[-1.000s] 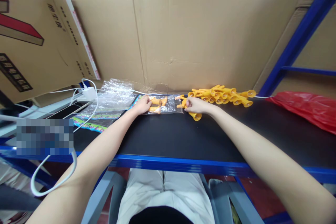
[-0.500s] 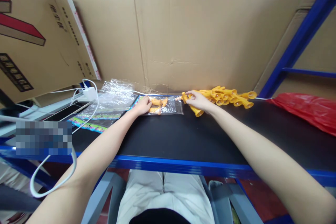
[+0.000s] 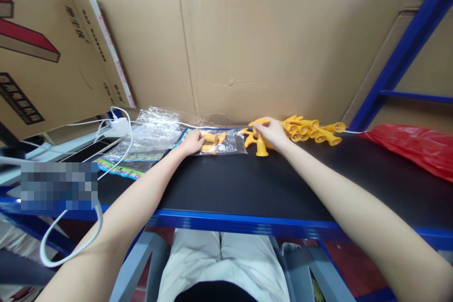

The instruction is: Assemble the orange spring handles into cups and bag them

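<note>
My left hand [image 3: 193, 142] is closed on the left part of a clear plastic bag [image 3: 235, 140] with a colourful printed header, lying flat on the table. Inside the bag are yellow trumpet-shaped plastic toys [image 3: 209, 148]. To the right of the bag, my right hand [image 3: 272, 131] pinches a yellow plastic toy horn [image 3: 262, 147], its flared end pointing down at the tabletop. My fingers hide part of it. Another yellow piece [image 3: 249, 140] shows close beside it, by the bag's open-looking right edge. Behind and right of my right hand lies a pile of similar horns [image 3: 306, 128].
More flat clear bags [image 3: 150, 139] lie left of my left hand. A white charger with cables [image 3: 121, 126] stands at the table's left. A red plastic bag [image 3: 410, 148] lies at the right. Cardboard [image 3: 276, 47] walls the back; a blue rail [image 3: 240, 219] edges the front.
My right hand has shifted slightly and turned the horn, so that its flared end now points down. My left hand and the bag have stayed in place.
</note>
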A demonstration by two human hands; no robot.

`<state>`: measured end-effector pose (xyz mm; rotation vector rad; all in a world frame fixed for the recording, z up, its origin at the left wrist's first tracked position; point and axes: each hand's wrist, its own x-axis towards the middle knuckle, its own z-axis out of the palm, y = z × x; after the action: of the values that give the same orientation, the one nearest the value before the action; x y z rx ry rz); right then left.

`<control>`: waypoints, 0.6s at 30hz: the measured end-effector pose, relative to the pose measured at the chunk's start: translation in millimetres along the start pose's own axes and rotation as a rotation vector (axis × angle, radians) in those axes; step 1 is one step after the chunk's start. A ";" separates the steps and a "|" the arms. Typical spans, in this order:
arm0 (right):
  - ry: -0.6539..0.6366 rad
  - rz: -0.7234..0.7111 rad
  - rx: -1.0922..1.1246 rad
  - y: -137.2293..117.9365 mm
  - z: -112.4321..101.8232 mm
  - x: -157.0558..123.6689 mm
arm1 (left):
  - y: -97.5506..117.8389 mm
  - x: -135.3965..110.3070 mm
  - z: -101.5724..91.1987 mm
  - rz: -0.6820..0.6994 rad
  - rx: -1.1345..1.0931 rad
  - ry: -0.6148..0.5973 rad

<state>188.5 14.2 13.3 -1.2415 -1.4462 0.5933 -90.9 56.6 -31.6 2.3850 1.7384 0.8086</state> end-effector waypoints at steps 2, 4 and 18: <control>0.037 -0.032 0.062 -4.0 -1.4 -1.0 | 0.5 -0.3 -0.3 0.002 -0.001 -0.001; 0.089 -0.030 0.126 -8.4 -3.3 -1.4 | 1.6 -0.7 -0.8 0.002 -0.003 -0.002; -0.081 0.319 0.462 -13.8 20.8 -17.9 | 3.1 -1.2 0.1 0.017 0.001 -0.006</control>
<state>161.9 -1.1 12.2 -1.0871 -1.0939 1.1350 -88.5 54.5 -31.0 2.4040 1.7193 0.8025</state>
